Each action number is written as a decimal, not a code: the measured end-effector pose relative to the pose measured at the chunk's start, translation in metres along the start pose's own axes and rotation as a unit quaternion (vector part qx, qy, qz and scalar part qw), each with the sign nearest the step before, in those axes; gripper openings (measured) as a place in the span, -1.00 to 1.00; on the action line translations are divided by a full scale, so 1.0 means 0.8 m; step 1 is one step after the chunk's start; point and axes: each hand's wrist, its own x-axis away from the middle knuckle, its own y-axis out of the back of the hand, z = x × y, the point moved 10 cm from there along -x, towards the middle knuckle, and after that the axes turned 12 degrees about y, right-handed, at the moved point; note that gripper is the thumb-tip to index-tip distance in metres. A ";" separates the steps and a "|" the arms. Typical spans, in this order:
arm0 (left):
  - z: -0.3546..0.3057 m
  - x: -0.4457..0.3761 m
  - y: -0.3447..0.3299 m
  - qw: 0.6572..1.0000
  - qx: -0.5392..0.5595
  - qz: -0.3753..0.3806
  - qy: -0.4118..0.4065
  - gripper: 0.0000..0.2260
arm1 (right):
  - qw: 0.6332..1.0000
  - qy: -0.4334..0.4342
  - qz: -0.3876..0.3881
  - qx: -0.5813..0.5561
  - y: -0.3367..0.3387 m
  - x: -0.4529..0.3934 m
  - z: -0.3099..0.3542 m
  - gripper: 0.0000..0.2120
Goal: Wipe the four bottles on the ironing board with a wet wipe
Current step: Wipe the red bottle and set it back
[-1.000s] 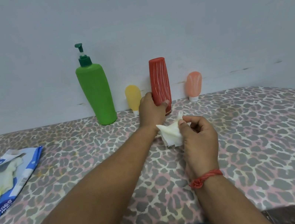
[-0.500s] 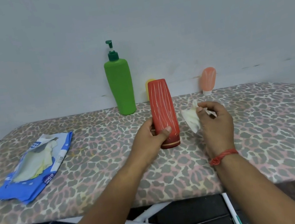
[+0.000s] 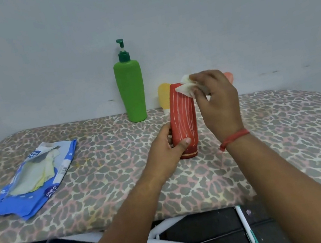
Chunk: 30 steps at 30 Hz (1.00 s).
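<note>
Here the red bottle (image 3: 182, 119) is stood upright on the ironing board (image 3: 286, 142), well in front of the green pump bottle (image 3: 130, 90), and its lower part is gripped by the curled fingers of the left hand (image 3: 166, 154). The wet wipe (image 3: 186, 89) is pinched by the right hand (image 3: 216, 101) at the bottle's top right edge. As the long axis is vertical, a downward stroke along the side is probably called for
</note>
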 end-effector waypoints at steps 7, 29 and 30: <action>0.007 -0.008 0.005 0.999 0.046 -0.012 0.008 -0.58 | 0.985 0.067 0.159 0.029 -0.037 0.045 0.016 -0.90; 0.007 -0.006 0.001 0.999 0.032 0.009 0.005 -0.59 | 0.991 0.046 0.121 0.027 -0.029 0.009 0.006 -0.95; 0.007 -0.005 0.001 0.999 0.031 0.010 0.005 -0.57 | 0.993 0.050 0.101 0.022 -0.027 -0.006 0.008 -0.94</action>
